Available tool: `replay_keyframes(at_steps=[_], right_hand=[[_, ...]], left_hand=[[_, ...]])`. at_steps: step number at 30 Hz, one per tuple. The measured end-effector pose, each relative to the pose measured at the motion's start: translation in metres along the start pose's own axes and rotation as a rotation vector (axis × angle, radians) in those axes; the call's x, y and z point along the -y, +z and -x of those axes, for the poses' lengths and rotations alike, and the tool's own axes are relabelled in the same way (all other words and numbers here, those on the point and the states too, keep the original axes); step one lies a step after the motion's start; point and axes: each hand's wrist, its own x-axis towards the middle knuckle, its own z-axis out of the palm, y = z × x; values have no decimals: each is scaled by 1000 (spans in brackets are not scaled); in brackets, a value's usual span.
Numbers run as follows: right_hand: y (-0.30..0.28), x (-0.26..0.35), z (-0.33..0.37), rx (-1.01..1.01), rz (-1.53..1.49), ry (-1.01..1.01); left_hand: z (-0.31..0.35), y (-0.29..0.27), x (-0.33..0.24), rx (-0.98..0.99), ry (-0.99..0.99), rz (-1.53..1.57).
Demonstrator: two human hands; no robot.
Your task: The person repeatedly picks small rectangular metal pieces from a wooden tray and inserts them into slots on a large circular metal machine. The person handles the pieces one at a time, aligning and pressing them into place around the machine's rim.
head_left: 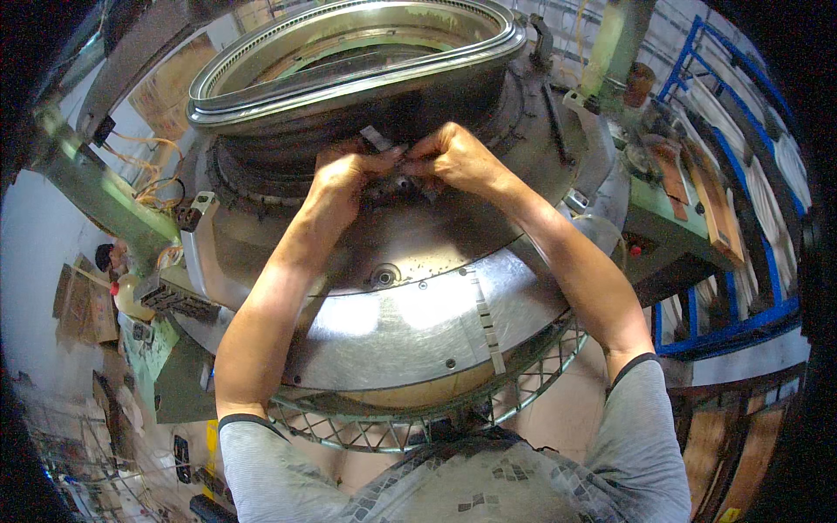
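Both my hands meet in front of the dark cylinder of a large round machine that looks like a circular knitting machine (410, 296). My left hand (343, 177) is closed, its thumb stretched toward the right hand. A small flat pale metal piece (376, 138) shows just above that thumb; whether the hand holds it I cannot tell. My right hand (458, 161) is pinched, fingertips almost touching the left thumb. What lies between the fingertips is too small and dark to name. Below them sits a small dark metal part (402, 185) of the machine.
A wide oval metal ring (514, 39) tops the cylinder behind my hands. Polished curved plates (375, 327) lie nearer me, above a lattice guard (392, 434). Green posts (118, 196) stand at the sides. On the right are a green side table (663, 213) and a blue rack (776, 279).
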Motion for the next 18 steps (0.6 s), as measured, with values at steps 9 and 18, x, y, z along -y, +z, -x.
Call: replay_keyframes(at_steps=[9, 18], right_hand=[[9, -16, 10, -275, -239, -35], [12, -9, 12, -486, 243, -226]], left_hand=[[0, 13, 3, -240, 35, 143], [16, 32, -8, -54, 567, -311]])
